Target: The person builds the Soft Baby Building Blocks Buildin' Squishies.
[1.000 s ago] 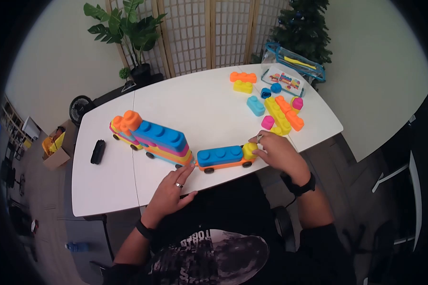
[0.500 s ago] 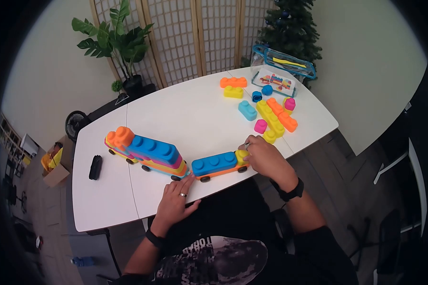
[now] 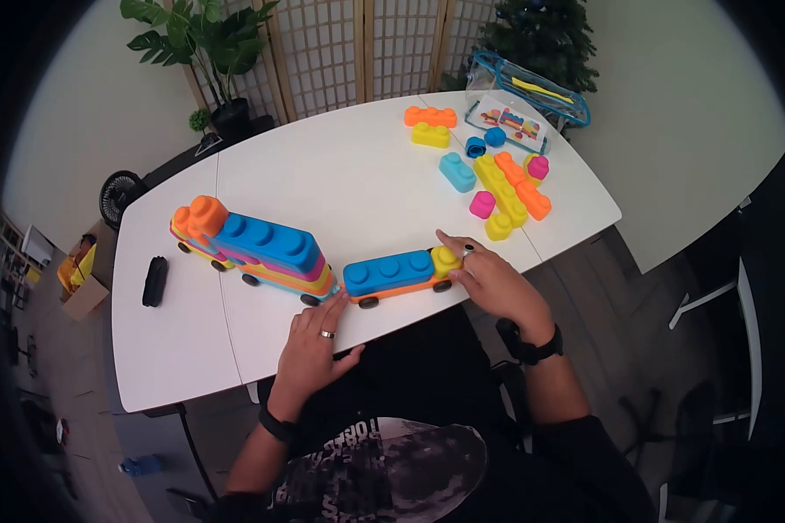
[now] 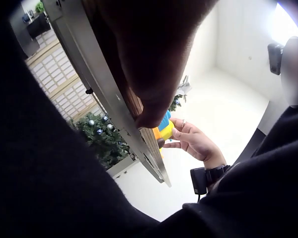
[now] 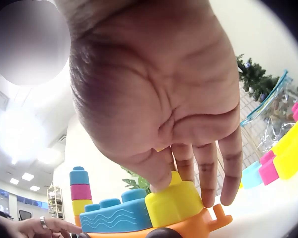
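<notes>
1. Wagon [image 3: 399, 293], orange with black wheels, stands upright on the white table [image 3: 340, 174], beside the edge nearest the person.
2. On it sit a long blue block [image 3: 388, 272] and, at the end to the person's right, a yellow block [image 3: 446, 261].
3. The right hand [image 3: 506, 286] pinches the yellow block, narrow-set, thumb on one side and fingers on the other; it wears a ring and a black wristband.
4. The left hand [image 3: 316, 342] lies with fingers fairly straight and thumb spread wide, fingertips by the gap between wagon and tall car [image 3: 275, 253]. Whether they touch either, I can't tell.
5. The tall car carries layers of yellow, pink and blue, with orange at its far end. Beyond it is the front car [image 3: 202, 253], partly hidden.
6. A black case [image 3: 154, 281] lies to the person's left.
7. Over to the right are loose blocks [image 3: 457, 173] in orange, yellow, pink and blues; past them, a clear bag [image 3: 541, 94] with blue trim.
8. Behind the table stand a plant [image 3: 222, 52], a lattice screen [image 3: 323, 52] and a tree [image 3: 541, 39]; a fan [image 3: 120, 199] is off left.
</notes>
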### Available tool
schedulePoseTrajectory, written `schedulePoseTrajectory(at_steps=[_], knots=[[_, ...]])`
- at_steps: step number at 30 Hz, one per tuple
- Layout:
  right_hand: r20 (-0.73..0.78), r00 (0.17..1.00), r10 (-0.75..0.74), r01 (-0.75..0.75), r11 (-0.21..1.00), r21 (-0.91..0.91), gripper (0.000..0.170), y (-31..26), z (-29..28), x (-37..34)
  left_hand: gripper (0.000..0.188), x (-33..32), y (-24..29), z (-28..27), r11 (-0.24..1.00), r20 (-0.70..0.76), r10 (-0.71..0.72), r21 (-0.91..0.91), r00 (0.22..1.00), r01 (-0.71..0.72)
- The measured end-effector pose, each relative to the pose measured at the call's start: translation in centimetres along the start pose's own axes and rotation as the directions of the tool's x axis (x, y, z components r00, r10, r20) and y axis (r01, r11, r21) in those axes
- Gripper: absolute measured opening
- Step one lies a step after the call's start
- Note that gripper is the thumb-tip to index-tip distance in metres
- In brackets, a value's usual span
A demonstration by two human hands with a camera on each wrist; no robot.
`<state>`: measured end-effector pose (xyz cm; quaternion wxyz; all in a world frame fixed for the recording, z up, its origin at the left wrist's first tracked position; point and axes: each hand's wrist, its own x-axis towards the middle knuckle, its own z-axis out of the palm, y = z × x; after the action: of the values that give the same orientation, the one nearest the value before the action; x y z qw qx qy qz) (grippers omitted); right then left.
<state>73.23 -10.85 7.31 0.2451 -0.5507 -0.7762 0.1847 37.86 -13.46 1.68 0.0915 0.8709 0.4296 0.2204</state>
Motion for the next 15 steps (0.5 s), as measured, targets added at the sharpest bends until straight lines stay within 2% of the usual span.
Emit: schedulePoseTrajectory(at_steps=[2, 3, 4, 5, 7, 10, 13, 15], knots=[[0.014, 0.999, 0.032, -0.034, 0.994, 0.109, 0.057, 0.5, -1.3, 0.2, 0.097, 0.0, 0.0, 0.1, 1.0, -0.016, 0.007, 0.004, 1.0, -0.007], [-0.051, 0.994, 0.099, -0.089, 0.981, 0.171, 0.047, 0.7, -2.3, 0.2, 0.096, 0.1, 0.1, 0.0, 1.0, -0.018, 0.006, 0.0, 1.0, -0.006], [-0.135, 0.963, 0.234, -0.218, 0.968, 0.126, 0.039, 1.3, -3.1, 0.5, 0.095, 0.1, 0.0, 0.0, 1.0, -0.02, 0.005, -0.002, 1.0, -0.005], [-0.248, 0.926, 0.285, -0.304, 0.952, -0.042, 0.037, 1.8, -3.8, 1.2, 0.095, 0.0, -0.1, 0.0, 1.0, -0.023, 0.001, -0.005, 1.0, -0.001], [-0.358, 0.825, 0.438, -0.513, 0.845, -0.149, 0.038, 3.4, -5.9, 2.3, 0.094, 0.0, -0.1, 0.1, 1.0, -0.026, 0.001, -0.012, 1.0, -0.002], [-0.402, 0.77, 0.496, -0.627, 0.703, -0.336, 0.038, 9.3, -7.2, 3.3, 0.094, 0.2, -0.1, -0.1, 1.0, -0.026, 0.003, -0.027, 1.0, -0.004], [-0.47, 0.66, 0.586, -0.739, 0.62, -0.264, 0.038, 13.3, -8.5, 4.3, 0.094, 0.1, -0.1, -0.1, 1.0, -0.033, 0.005, -0.031, 0.999, -0.006], [-0.438, 0.761, 0.478, -0.633, 0.695, -0.342, 0.04, 16.3, -8.4, 4.1, 0.093, 0.1, -0.1, -0.1, 0.999, -0.029, -0.001, -0.035, 1.0, 0.0]])
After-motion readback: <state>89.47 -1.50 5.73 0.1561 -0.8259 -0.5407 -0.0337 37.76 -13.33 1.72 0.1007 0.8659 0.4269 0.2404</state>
